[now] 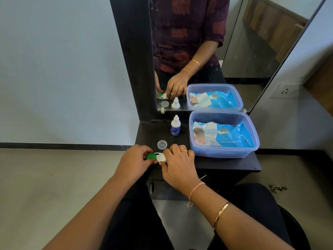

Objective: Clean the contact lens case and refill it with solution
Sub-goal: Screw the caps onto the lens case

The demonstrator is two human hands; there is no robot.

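Observation:
The white contact lens case (160,157) rests on the front left of the dark shelf (225,163). Its left well carries a green cap (151,156), which my left hand (134,162) grips between thumb and fingers. My right hand (177,164) holds the case's right end, fingers curled over it. A clear round cap (162,144) lies loose just behind the case. The small white solution bottle (175,125) with a blue label stands upright farther back, near the mirror.
A translucent plastic tub (250,152) holding a blue pack of wet wipes (232,135) fills the shelf's right side. A mirror (198,51) rises behind the shelf and reflects it all. A drawer handle (151,188) shows below the front edge. My legs are underneath.

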